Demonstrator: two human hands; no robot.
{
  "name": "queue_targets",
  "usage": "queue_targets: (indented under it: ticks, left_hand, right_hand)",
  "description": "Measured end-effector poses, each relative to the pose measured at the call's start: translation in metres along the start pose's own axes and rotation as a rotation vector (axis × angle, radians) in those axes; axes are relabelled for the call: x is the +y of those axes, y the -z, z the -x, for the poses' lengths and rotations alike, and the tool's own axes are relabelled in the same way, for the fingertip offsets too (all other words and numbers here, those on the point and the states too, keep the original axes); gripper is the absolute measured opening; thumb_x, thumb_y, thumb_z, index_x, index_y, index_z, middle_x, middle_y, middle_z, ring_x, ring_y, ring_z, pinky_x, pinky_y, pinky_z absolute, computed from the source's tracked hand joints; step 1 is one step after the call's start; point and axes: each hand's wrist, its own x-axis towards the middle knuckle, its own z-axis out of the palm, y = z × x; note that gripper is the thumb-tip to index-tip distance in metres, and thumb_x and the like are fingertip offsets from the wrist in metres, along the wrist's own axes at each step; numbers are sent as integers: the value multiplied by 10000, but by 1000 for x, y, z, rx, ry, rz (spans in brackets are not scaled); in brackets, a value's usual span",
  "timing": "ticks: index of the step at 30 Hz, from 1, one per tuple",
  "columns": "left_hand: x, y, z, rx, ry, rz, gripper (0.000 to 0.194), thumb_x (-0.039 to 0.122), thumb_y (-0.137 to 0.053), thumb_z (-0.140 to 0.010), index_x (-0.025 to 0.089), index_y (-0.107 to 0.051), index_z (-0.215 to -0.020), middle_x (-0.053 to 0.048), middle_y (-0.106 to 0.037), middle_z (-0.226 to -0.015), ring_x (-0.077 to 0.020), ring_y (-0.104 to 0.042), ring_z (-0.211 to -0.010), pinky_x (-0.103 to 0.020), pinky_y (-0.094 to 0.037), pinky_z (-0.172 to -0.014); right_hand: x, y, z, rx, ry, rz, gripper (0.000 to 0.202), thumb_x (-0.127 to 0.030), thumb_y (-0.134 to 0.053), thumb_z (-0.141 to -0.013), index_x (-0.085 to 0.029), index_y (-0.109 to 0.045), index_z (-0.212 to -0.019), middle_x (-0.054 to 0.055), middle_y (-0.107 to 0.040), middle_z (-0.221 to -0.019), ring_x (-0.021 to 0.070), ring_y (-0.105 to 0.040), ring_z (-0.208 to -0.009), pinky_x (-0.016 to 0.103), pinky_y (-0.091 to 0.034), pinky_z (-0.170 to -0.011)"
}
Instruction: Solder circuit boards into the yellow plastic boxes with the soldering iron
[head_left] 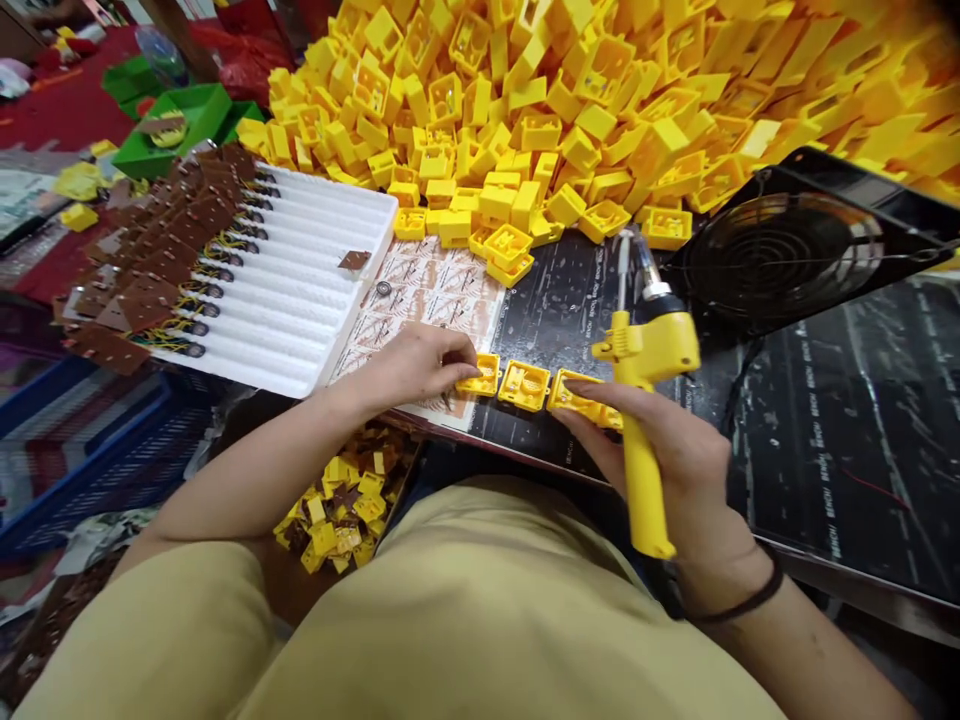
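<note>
Three small yellow plastic cases stand in a row at the table's front edge, their hollow sides facing up. My left hand is closed at the left end of the row, thumb and fingers gripping the leftmost case. In my right hand is a yellow soldering gun, its handle resting in the palm and its metal tip pointing up and away. The thumb and fingertips of that hand also touch the rightmost case. Inside the cases small parts show, too small to name.
A large heap of yellow cases fills the back. A white foam tray at left carries brown circuit boards with wired round parts. A black fan stands at right. Below the table edge is a box of yellow pieces.
</note>
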Motion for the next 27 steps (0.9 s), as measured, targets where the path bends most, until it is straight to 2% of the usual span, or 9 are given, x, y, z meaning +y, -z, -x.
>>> queue_targets:
  ticks: [2,6,11,13,16,18,21,24,27]
  left_hand:
    - [-8,-6,3,-3,-41,-99,105,187,-606,-836,169,-707,-811,-19,-738,-785,-136,-663,-722,-240,-474,-691]
    - [-15,-11,12,24,-124,-116,191,165,-523,-875,175,-705,-930,-49,-750,-928,-166,-679,-864,-298,-488,-830]
    - [-22,-10,18,103,-74,-103,180,244,-515,-917,207,-685,-963,-1,-745,-868,-170,-671,-857,-460,-328,-1084]
    - [-26,-11,18,139,-21,-64,179,277,-520,-921,209,-665,-1001,13,-732,-830,-162,-662,-825,-449,-341,-1076]
    - [-29,-14,15,170,24,19,162,293,-564,-889,193,-638,-993,-7,-718,-835,-166,-650,-831,-363,-447,-947]
    - [-28,-15,13,141,12,33,122,292,-583,-874,195,-639,-923,-10,-715,-830,-168,-644,-829,-361,-451,-944]
    - [-26,-16,12,60,-26,6,133,319,-591,-877,204,-658,-886,7,-717,-800,-167,-642,-815,-435,-354,-1071]
    - [-24,-17,15,-9,-47,-17,185,333,-614,-858,203,-665,-978,1,-728,-840,-181,-644,-880,-487,-265,-1122]
    - [-24,-18,22,-11,-67,-71,288,331,-634,-828,195,-631,-1081,-10,-724,-882,-203,-624,-967,-514,-220,-1142]
  right_hand:
    - [5,-7,0,-71,23,-8,319,-249,-731,-851,-217,-554,-1115,52,-710,-1012,184,-692,-820,323,-558,-760]
    - [9,-21,-7,-168,58,-40,342,-299,-706,-872,-213,-507,-1137,100,-666,-1170,234,-657,-1040,407,-505,-938]
    - [3,-50,-29,-280,77,-123,358,-321,-654,-904,-197,-469,-1185,93,-669,-1060,235,-647,-1011,440,-471,-975]
    - [1,-64,-37,-313,87,-150,366,-300,-639,-910,-202,-455,-1210,76,-667,-1027,227,-644,-999,446,-452,-998]
    - [-2,-73,-41,-350,89,-167,318,-218,-575,-930,-202,-446,-1220,52,-665,-975,193,-648,-923,407,-457,-977]
    - [-1,-68,-38,-367,83,-157,302,-194,-543,-941,-200,-447,-1227,34,-656,-918,176,-642,-854,375,-472,-934]
    - [3,-52,-27,-375,64,-115,284,-227,-556,-947,-206,-462,-1213,36,-660,-926,180,-646,-843,376,-477,-922]
    - [11,-34,-16,-360,44,-73,279,-276,-594,-941,-204,-484,-1186,67,-676,-1013,206,-662,-915,415,-461,-975]
    - [14,-21,-9,-301,26,-44,372,-359,-671,-896,-215,-505,-1195,82,-673,-1110,236,-652,-1032,423,-473,-990]
